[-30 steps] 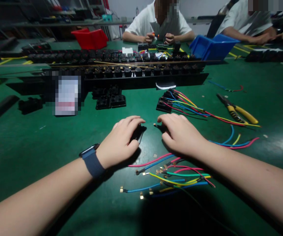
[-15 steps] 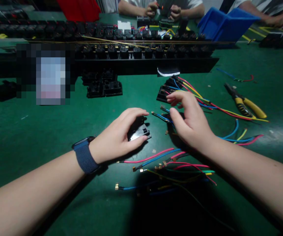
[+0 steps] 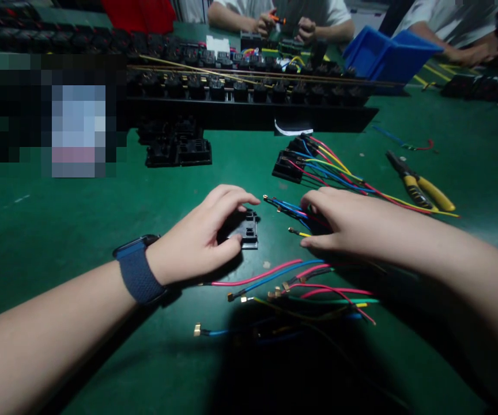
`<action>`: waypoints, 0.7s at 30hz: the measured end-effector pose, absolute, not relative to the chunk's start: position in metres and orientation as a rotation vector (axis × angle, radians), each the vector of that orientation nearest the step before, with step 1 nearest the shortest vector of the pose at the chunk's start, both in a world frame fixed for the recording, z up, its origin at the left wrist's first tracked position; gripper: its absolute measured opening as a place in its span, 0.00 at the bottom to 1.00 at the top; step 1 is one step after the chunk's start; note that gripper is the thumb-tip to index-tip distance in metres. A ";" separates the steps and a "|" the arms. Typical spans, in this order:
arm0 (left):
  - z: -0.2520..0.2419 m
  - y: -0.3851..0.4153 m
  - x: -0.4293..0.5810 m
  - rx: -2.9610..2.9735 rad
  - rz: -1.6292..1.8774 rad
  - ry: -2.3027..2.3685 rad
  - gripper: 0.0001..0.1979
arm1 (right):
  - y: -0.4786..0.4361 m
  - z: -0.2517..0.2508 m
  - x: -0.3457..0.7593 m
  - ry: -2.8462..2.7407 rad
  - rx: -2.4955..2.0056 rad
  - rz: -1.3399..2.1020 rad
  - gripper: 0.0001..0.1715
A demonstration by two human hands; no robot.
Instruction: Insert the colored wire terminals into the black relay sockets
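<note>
Shows faintly glossy black plastic in the connector block under the left hand and smooth coloured plastic sleeving with brass-like metal tips on the wires at the right hand. Sets both on a matt green table mat, with a woven cloth watch band at eight o'clock. Adds glossy yellow plastic on the pliers at three o'clock.

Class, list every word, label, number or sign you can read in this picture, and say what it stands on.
None can be read.
Card against the black rack: blurred, unreadable.
White label beyond the rack: too small to read.
Black block in the left hand and wires in the right hand: no marks visible.
</note>
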State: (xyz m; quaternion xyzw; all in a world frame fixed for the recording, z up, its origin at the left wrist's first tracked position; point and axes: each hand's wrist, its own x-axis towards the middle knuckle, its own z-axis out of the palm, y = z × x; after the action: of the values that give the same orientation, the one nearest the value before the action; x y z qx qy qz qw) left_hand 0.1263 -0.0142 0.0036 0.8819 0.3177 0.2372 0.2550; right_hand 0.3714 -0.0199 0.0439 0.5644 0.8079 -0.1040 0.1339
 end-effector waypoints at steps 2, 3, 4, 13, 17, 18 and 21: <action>0.004 -0.014 0.126 2.411 0.610 0.856 0.23 | -0.015 0.043 0.373 2.309 1.635 -0.330 0.14; 0.004 -0.014 0.126 2.420 0.590 0.847 0.22 | -0.013 0.041 0.373 2.301 1.643 -0.326 0.11; 0.004 -0.014 0.126 2.426 0.554 0.849 0.21 | -0.012 0.040 0.373 2.311 1.645 -0.322 0.10; 0.004 -0.014 0.126 2.448 0.519 0.865 0.19 | -0.014 0.040 0.366 2.456 1.715 -0.583 0.09; 0.004 -0.014 0.126 2.456 0.515 0.870 0.19 | -0.011 0.040 0.367 2.445 1.837 -0.562 0.10; 0.004 -0.014 0.126 2.458 0.514 0.870 0.19 | -0.010 0.039 0.368 2.468 1.887 -0.490 0.10; 0.003 -0.014 0.126 2.461 0.519 0.859 0.18 | -0.006 0.034 0.375 2.566 1.935 -0.058 0.14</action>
State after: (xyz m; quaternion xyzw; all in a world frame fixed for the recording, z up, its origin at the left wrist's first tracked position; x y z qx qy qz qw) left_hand 0.1264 -0.0137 0.0034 0.8990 0.3138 0.1897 0.2394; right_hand 0.3745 -0.0059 0.0340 0.6015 0.7978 -0.0179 -0.0364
